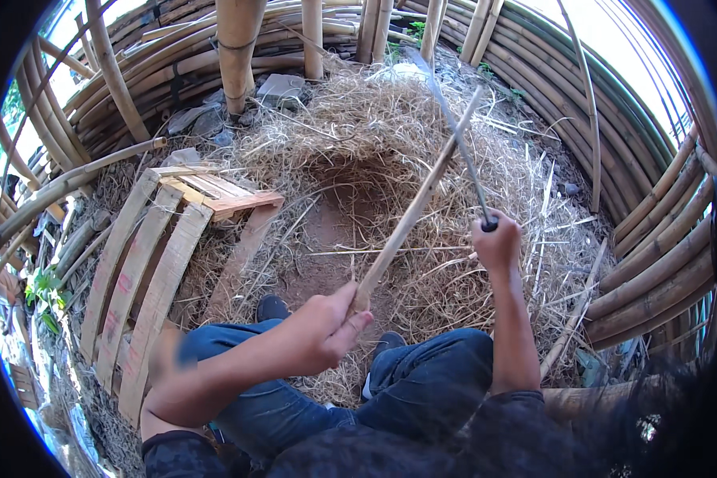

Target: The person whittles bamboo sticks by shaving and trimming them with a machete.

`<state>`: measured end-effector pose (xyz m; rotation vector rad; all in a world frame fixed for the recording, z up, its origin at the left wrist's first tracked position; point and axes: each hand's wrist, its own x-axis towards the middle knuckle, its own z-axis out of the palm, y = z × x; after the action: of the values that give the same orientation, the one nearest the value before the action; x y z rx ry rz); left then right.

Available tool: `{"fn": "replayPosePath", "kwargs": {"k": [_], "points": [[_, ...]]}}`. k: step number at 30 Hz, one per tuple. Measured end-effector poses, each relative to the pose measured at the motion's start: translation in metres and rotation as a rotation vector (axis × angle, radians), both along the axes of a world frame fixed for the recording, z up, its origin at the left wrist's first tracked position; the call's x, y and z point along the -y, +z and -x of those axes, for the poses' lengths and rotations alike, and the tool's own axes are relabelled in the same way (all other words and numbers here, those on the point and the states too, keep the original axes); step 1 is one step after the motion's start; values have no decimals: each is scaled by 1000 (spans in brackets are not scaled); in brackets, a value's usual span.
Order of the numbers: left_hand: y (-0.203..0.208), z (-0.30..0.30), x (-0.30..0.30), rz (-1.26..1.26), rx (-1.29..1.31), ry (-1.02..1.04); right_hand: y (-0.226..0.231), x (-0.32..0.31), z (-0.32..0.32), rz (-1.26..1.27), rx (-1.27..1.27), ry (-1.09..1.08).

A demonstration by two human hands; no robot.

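Observation:
My left hand (320,328) grips the near end of a long thin bamboo strip (413,213) that slants up and to the right. My right hand (498,239) is closed on the dark handle of a long knife (448,119), its blade angled up and left so that it crosses the strip near its far end. My knees in blue jeans (422,382) are below the hands, with my dark shoes (272,307) on the dirt.
A pile of dry straw (390,127) covers the ground ahead, around a bare dirt patch (327,239). A wooden pallet (147,271) leans at the left. Curved bamboo walls (653,231) ring the spot, with upright bamboo poles (237,48) behind.

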<state>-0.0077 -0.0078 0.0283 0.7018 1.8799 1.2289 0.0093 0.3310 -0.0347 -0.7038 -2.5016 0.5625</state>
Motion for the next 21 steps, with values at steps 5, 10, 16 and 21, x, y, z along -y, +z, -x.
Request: {"fn": "replayPosePath", "kwargs": {"k": [5,10,16,21], "points": [[-7,9,-14,-64,83,-8,21,32,-10,114,-63,119],[-9,6,-19,-205,223,-24,44,112,-14,-162,-9,640],[-37,4,-23,-312,-399,-5,41,113,-20,-213,41,611],[-23,3,-21,-294,-413,9,43,104,-19,-215,-5,571]]}}
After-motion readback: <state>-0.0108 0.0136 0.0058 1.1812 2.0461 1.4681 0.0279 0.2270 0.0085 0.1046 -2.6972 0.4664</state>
